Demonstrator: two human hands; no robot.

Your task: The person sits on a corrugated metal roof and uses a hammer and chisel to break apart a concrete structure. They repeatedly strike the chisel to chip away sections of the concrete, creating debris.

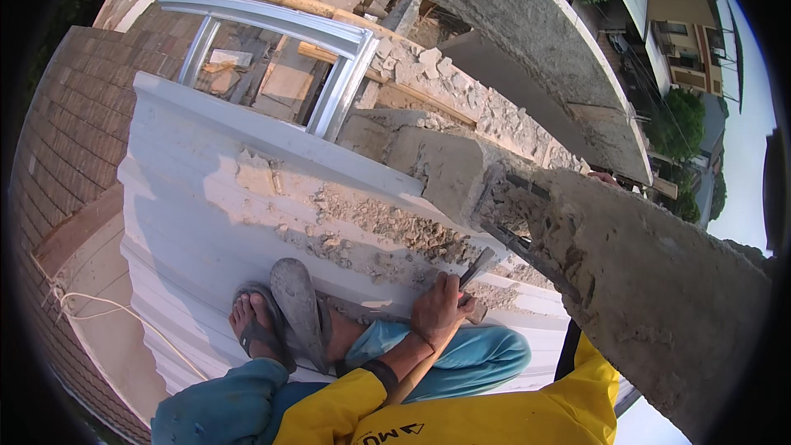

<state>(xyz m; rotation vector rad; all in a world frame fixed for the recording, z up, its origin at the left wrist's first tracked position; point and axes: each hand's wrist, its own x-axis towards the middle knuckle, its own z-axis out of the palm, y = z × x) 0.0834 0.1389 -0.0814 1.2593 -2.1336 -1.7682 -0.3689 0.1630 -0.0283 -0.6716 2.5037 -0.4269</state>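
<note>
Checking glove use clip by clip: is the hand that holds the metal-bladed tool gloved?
No, the left hand shows bare skin across its back and fingers, closed around the metal-bladed tool.

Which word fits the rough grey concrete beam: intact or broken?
Broken: the rough grey concrete beam has a jagged gap where long, dark metal bars show.

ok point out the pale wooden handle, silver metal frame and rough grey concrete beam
Pale wooden handle [417, 379]: head view, lower shaft
Silver metal frame [272, 14]: head view, top rail
Rough grey concrete beam [659, 301]: head view, broad face
</note>
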